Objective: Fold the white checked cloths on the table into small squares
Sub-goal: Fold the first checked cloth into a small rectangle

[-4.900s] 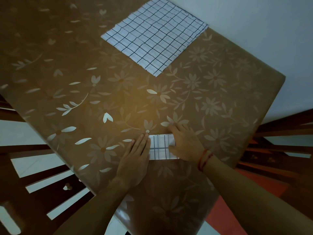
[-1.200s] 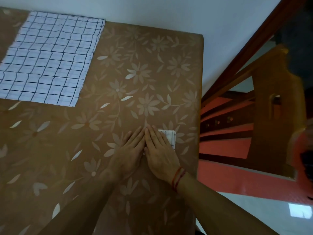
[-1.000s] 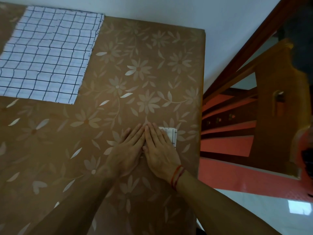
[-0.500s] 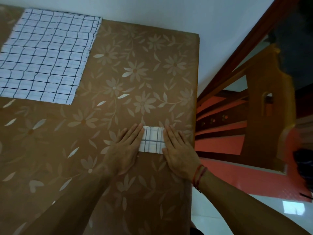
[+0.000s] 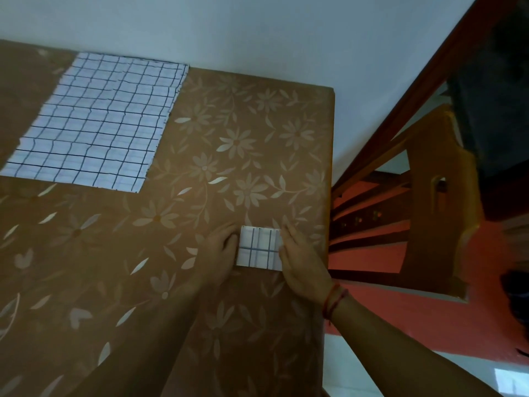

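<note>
The left hand (image 5: pixel 220 247) sits at the left edge of the folded cloth (image 5: pixel 259 247), its fingers bent toward that edge. Whether they pinch the layers or only press against them cannot be told. The right hand (image 5: pixel 303 265), a red thread band (image 5: pixel 333 299) on its wrist, lies flat with straight fingers along the cloth's right edge, the thumb touching the edge and gripping nothing. Between them the cloth is a small, nearly square packet, lower centre of the frame and near the right rim of the table (image 5: pixel 229 110). It is probably light, soft and limp, its stacked layers apt to spring open or slide on the smooth flowered covering, so it is best held at the edges with all layers pressed together. A second checked cloth (image 5: pixel 94 124) lies spread flat in the upper left, well apart and still to be folded. A wooden chair (image 5: pixel 429 196) stands at the right.
</note>
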{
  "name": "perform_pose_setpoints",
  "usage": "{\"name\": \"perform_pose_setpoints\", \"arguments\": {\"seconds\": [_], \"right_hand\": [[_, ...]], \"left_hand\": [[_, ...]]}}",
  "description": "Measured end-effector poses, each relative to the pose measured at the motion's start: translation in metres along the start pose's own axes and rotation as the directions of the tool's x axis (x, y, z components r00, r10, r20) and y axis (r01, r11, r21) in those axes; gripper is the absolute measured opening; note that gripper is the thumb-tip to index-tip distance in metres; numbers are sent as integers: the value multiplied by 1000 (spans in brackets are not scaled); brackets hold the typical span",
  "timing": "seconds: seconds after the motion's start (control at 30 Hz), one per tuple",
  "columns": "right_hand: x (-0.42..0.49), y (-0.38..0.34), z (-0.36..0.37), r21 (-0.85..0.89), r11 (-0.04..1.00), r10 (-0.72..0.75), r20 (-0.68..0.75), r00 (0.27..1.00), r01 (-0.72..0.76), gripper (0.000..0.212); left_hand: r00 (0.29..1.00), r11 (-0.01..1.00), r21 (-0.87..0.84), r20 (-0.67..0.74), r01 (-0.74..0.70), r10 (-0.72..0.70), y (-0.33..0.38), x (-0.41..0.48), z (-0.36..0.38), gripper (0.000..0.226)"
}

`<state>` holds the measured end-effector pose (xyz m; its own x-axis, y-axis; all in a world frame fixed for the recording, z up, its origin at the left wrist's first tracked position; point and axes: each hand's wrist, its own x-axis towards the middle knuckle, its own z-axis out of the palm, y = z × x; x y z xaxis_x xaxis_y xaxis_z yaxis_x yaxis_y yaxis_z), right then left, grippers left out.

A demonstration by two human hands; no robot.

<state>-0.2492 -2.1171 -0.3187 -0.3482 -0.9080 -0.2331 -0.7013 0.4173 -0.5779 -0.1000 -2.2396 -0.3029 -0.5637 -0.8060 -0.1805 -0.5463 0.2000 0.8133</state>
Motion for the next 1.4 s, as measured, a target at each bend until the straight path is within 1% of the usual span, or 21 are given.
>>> {"name": "perform_pose_setpoints", "arguments": {"seconds": [0.07,0.1,0.13,0.17,0.2,0.23,0.33,0.43,0.47,0.53,0.63,0.7,0.83,1.03,1.23,1.4], "right_hand": [[0,-5,-7,146,988,75,-119,990,-58,46],[-2,-6,-10,236,968,130,-165,978,-89,39],[-5,-7,-12,362,924,205,-201,958,-122,31],[-9,-11,-16,488,856,298,-196,934,-171,27],[-13,-13,-19,597,767,388,-138,911,-236,27],[-17,-16,-19,675,681,446,-73,892,-285,29],[-19,-17,-11,761,556,523,-7,852,-335,33],[-15,-21,-14,811,465,579,24,815,-354,14],[-14,-22,-15,823,438,594,37,804,-361,17],[-11,-25,-19,842,398,603,60,796,-364,30],[-9,-27,-23,859,360,596,88,798,-364,29],[-9,-27,-24,870,343,589,95,803,-355,34],[-15,-26,-22,884,312,586,109,803,-347,38],[-17,-24,-21,881,312,585,118,802,-356,38],[-17,-21,-21,875,332,565,116,817,-354,37],[-17,-18,-20,868,349,558,111,822,-354,28]], "left_hand": [[983,972,-169,-58,161,-173,10,-4,-3,28],[966,941,-250,-61,228,-250,11,-5,-3,23],[945,897,-336,-53,286,-322,10,-7,-2,19],[922,846,-411,-31,339,-385,6,-8,0,21],[903,799,-470,-8,376,-430,2,-10,2,24],[889,766,-502,12,401,-457,-1,-11,4,26],[880,729,-540,46,421,-474,-3,-12,7,26],[879,708,-567,61,421,-474,1,-12,8,27],[879,702,-578,59,416,-473,3,-12,8,27],[878,690,-591,63,417,-475,5,-14,7,28],[887,695,-588,86,413,-454,5,-16,7,32],[893,707,-580,84,405,-442,6,-17,6,33],[897,733,-553,64,396,-437,11,-17,6,30],[901,737,-555,54,386,-431,13,-16,8,33],[900,725,-571,59,385,-431,10,-18,8,33],[891,729,-557,46,399,-453,7,-18,8,31]]}}
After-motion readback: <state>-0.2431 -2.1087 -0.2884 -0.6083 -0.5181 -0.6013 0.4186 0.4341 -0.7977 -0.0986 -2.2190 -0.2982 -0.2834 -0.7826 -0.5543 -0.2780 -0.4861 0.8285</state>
